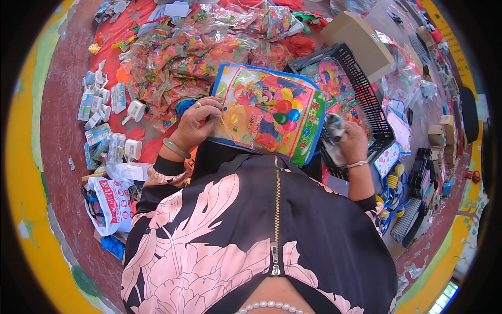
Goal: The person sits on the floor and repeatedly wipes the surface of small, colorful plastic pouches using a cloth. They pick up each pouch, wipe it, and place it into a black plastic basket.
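Observation:
A flat clear bag of balloons (251, 112) with blue edging and a green printed strip lies across my lap, filled with colourful pieces. At its left edge is my left hand (201, 121), fingers pinched together; a thin clear strand seems to run down from them, but what they grip is too small to make out. Beyond the bag's right edge, my right hand (353, 142) is closed around a small grey-and-black object (333, 128). That object is blurred and partly covered by my fingers, so its kind does not show.
Many clear packets of balloons (178, 68) are heaped on a red sheet ahead. To the right stand a black plastic crate (361, 68) holding more packets and a cardboard box (361, 39). White plastic pieces (97, 97) and a white carrier bag (110, 204) lie at left.

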Action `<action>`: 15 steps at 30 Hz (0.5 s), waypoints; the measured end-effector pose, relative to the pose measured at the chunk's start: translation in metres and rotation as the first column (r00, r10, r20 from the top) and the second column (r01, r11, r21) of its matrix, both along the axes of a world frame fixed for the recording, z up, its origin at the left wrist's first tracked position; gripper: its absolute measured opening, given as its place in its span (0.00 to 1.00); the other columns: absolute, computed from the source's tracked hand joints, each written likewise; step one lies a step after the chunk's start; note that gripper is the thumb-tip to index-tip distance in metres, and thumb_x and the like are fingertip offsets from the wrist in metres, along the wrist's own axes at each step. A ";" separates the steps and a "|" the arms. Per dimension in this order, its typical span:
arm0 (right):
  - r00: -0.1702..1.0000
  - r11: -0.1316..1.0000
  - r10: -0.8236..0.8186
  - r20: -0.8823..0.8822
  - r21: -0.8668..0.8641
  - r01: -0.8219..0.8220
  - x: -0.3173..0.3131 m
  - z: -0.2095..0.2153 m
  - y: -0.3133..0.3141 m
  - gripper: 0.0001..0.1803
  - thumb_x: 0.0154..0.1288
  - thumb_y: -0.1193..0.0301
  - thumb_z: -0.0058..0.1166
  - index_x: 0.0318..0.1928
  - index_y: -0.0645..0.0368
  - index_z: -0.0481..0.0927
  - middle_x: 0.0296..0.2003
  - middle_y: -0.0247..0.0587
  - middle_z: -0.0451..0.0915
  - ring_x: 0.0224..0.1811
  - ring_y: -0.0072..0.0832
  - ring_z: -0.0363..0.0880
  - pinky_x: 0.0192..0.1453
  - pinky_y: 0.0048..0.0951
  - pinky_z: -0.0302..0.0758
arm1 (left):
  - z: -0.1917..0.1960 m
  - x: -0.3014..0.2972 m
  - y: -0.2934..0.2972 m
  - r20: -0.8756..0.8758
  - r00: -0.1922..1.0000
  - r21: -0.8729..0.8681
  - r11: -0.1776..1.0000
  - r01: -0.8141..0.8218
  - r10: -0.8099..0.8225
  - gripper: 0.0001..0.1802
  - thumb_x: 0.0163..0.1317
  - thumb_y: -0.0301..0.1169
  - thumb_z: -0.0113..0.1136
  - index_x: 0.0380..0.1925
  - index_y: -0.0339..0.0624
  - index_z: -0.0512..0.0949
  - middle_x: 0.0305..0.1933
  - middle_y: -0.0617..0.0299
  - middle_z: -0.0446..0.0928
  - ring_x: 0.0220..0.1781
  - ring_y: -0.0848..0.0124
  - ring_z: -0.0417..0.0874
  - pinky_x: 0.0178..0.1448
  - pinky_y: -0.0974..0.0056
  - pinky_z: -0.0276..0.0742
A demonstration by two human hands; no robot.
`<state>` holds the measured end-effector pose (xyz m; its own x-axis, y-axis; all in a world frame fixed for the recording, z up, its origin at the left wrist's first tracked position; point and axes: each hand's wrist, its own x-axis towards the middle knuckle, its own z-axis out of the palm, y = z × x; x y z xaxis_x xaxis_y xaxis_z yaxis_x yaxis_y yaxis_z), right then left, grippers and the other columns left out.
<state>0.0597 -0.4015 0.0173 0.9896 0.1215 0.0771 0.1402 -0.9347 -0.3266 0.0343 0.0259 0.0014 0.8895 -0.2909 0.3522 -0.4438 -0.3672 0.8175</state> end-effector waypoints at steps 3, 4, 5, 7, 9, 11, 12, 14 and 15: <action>0.957 0.915 -0.282 -0.069 0.282 0.289 0.004 0.013 -0.031 0.13 0.54 0.79 0.45 0.33 0.64 0.84 0.28 0.40 0.83 0.33 0.28 0.81 0.43 0.25 0.74 | 0.016 0.004 0.004 0.029 0.995 0.072 0.993 0.090 -0.092 0.07 0.53 0.18 0.59 0.34 0.37 0.78 0.40 0.56 0.79 0.55 0.57 0.77 0.59 0.58 0.69; 0.977 0.865 -0.205 -0.063 0.456 0.211 0.007 0.023 -0.036 0.15 0.55 0.78 0.42 0.37 0.62 0.84 0.28 0.43 0.84 0.32 0.27 0.82 0.40 0.26 0.74 | 0.023 0.007 0.003 0.065 0.991 0.106 0.988 0.114 -0.121 0.07 0.54 0.19 0.59 0.34 0.37 0.78 0.39 0.56 0.79 0.53 0.57 0.77 0.59 0.58 0.69; 0.995 0.838 -0.097 -0.009 0.540 0.086 0.009 0.033 -0.037 0.12 0.59 0.74 0.48 0.36 0.66 0.84 0.25 0.38 0.83 0.29 0.23 0.80 0.37 0.24 0.74 | 0.031 0.011 0.003 0.100 0.983 0.141 0.981 0.137 -0.151 0.07 0.54 0.20 0.60 0.34 0.37 0.79 0.39 0.57 0.80 0.52 0.57 0.78 0.58 0.57 0.69; 0.958 0.782 -0.132 -0.254 0.567 0.258 0.004 0.073 -0.011 0.10 0.61 0.72 0.53 0.33 0.67 0.83 0.23 0.35 0.81 0.27 0.19 0.76 0.36 0.22 0.72 | 0.052 0.019 -0.007 0.199 0.963 0.211 0.968 0.139 -0.182 0.07 0.54 0.21 0.61 0.34 0.38 0.79 0.37 0.58 0.80 0.49 0.58 0.79 0.58 0.57 0.70; 0.963 0.789 0.026 -0.270 0.597 0.146 0.002 0.087 0.001 0.08 0.60 0.73 0.55 0.34 0.66 0.83 0.25 0.34 0.80 0.28 0.18 0.75 0.36 0.21 0.71 | 0.082 0.026 -0.022 0.315 0.933 0.271 0.958 0.088 -0.175 0.06 0.55 0.23 0.61 0.34 0.38 0.79 0.35 0.59 0.81 0.47 0.58 0.80 0.57 0.57 0.70; 0.958 0.780 0.195 -0.209 0.626 -0.022 -0.001 0.090 0.010 0.07 0.60 0.76 0.55 0.37 0.65 0.82 0.28 0.34 0.79 0.29 0.17 0.73 0.35 0.20 0.70 | 0.105 0.039 -0.037 0.355 0.907 0.265 0.955 0.136 -0.228 0.05 0.55 0.23 0.61 0.33 0.37 0.79 0.35 0.57 0.80 0.44 0.57 0.80 0.52 0.57 0.73; 0.947 0.762 0.288 -0.145 0.634 -0.135 -0.002 0.090 0.013 0.08 0.59 0.79 0.54 0.39 0.65 0.82 0.31 0.34 0.79 0.29 0.17 0.73 0.35 0.20 0.69 | 0.117 0.047 -0.045 0.361 0.892 0.242 0.951 0.191 -0.271 0.05 0.55 0.23 0.60 0.33 0.37 0.79 0.34 0.56 0.80 0.43 0.57 0.80 0.51 0.57 0.73; 0.895 0.757 0.439 -0.081 0.571 -0.319 0.000 0.087 0.006 0.14 0.57 0.82 0.53 0.46 0.63 0.81 0.37 0.34 0.77 0.29 0.14 0.70 0.32 0.18 0.67 | 0.130 0.064 -0.062 0.399 0.850 0.239 0.934 0.265 -0.343 0.04 0.57 0.22 0.59 0.33 0.35 0.78 0.32 0.55 0.79 0.37 0.58 0.81 0.47 0.60 0.75; 0.880 0.747 0.439 -0.181 0.618 -0.246 -0.001 0.094 0.007 0.23 0.54 0.83 0.54 0.53 0.61 0.77 0.39 0.32 0.77 0.26 0.11 0.67 0.31 0.16 0.66 | 0.138 0.070 -0.071 0.434 0.843 0.215 0.945 0.246 -0.318 0.04 0.57 0.23 0.59 0.33 0.35 0.78 0.31 0.55 0.79 0.36 0.58 0.80 0.43 0.60 0.75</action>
<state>0.0583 -0.3948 0.1110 0.8722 0.4870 -0.0453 0.2201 -0.4733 -0.8529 0.1040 -0.0449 0.1392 0.5094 -0.5838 0.6322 -0.8558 -0.2664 0.4435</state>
